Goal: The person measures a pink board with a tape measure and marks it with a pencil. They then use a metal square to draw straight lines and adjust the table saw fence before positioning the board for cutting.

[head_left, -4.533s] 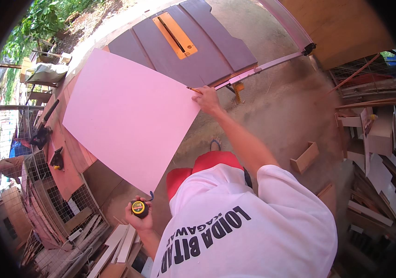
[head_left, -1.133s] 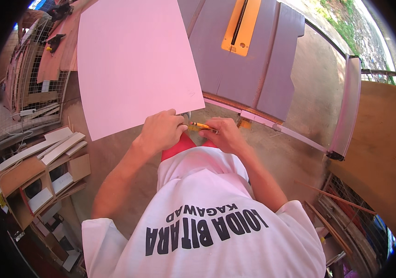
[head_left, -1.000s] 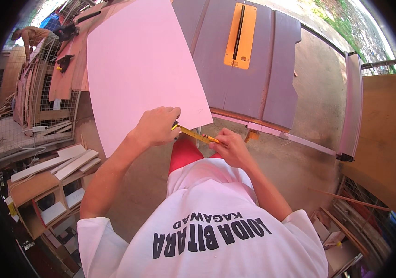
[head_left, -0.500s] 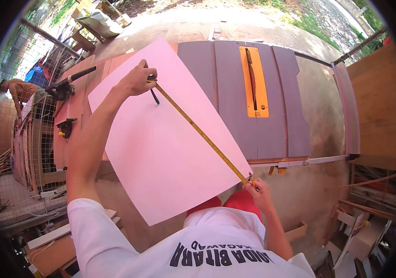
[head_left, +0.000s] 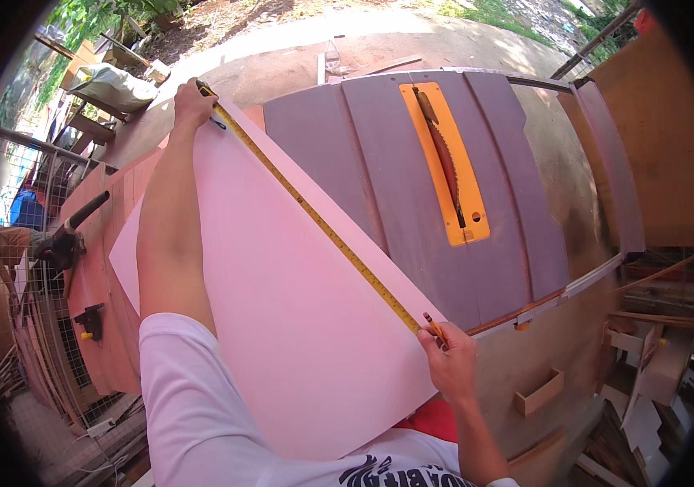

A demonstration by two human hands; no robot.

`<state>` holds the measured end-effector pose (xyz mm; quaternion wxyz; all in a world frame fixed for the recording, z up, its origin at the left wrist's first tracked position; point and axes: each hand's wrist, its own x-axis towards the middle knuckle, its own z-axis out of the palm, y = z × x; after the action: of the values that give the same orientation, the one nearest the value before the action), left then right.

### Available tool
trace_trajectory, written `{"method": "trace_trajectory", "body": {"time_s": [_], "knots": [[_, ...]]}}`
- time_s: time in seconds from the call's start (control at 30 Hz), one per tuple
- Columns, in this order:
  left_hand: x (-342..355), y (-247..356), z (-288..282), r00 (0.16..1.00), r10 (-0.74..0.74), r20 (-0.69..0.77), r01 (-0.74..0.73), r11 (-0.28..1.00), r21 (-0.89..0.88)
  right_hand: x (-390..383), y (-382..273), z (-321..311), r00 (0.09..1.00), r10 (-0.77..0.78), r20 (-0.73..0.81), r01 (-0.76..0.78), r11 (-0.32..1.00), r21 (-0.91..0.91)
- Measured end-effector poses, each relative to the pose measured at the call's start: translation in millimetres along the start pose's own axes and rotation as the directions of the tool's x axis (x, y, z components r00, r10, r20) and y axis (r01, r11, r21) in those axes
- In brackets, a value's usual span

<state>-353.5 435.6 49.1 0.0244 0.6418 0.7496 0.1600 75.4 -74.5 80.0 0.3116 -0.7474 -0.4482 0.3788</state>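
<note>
The tape measure [head_left: 330, 234] is stretching diagonally across the pale pink board [head_left: 306, 341], running close to its right-hand edge. From my remote seat I am holding its case at the far end with the left hand [head_left: 191, 105], the fingers wrapping around it and hiding most of it; a dark loop [head_left: 217, 123] is hanging just beside. At the near end, the fingers of the right hand [head_left: 451, 357] are touching the end of the tape and also gripping a pencil [head_left: 434, 326]. The board is overlapping the left part of the purple-grey table [head_left: 306, 122], where a saw blade [head_left: 447, 166] is standing in the slot of a yellow plate [head_left: 469, 227]. A person [head_left: 6, 243] is bending over at the far left.
</note>
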Motion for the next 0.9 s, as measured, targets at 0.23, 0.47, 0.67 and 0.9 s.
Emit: {"method": "trace_trajectory", "body": {"time_s": [0.23, 0.47, 0.67, 0.9], "knots": [[2, -19, 37, 0.991, 0.073, -0.116, -0.1, 0.964, -0.247, 6, 23, -11, 0.997, 0.076, 0.01, -0.076, 0.996, -0.036], [13, -47, 44, 0.981, 0.12, -0.15, -0.167, 0.917, -0.362, 24, 25, -26, 0.997, 0.041, 0.068, -0.037, 0.998, -0.057], [12, -34, 50, 0.983, 0.042, 0.176, 0.09, 0.731, -0.676, 28, 32, -33, 0.987, 0.139, 0.081, -0.139, 0.99, 0.002], [11, -30, 39, 0.98, -0.021, 0.196, 0.189, 0.372, -0.909, 34, 28, -30, 0.951, 0.264, 0.159, -0.281, 0.955, 0.098]]}}
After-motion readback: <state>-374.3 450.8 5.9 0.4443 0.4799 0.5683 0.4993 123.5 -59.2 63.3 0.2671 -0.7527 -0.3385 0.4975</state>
